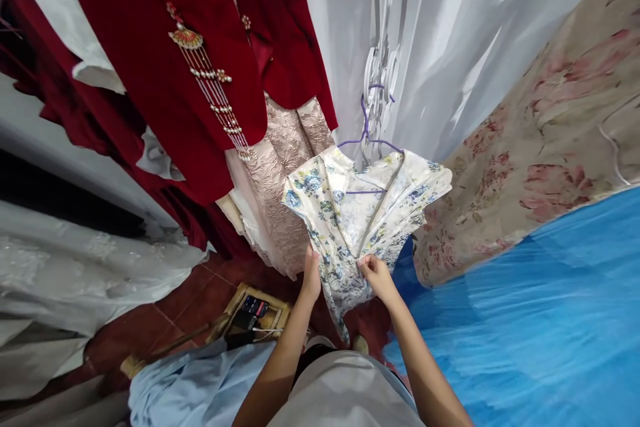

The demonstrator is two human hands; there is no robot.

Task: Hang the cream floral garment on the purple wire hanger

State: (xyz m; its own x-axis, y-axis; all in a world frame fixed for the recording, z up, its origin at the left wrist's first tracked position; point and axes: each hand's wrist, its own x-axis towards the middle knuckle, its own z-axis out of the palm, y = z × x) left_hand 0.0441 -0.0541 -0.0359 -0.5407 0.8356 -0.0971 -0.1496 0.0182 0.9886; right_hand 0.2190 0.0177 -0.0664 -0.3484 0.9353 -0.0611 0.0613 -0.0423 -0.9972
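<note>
The right hand (379, 277) pinches the floral blouse (384, 233) at its neckline; the left hand (312, 275) meets its left edge, grip unclear from here. Blue fabric (530, 313) crowds the near right.

Left hand (313, 273): fingers mostly hidden behind floral garment (327, 227). Red jacket (185, 120) cut off at top edge; blue fabric (535, 307), right and bottom. Phone screen (255, 305) too small to read.

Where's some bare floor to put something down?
A patch of red tiled floor shows bare between the white lacy garment and the wooden stand with the phone. It's crowded left of the blue-flowered top, where the red jacket and pink skirt hang close.
</note>
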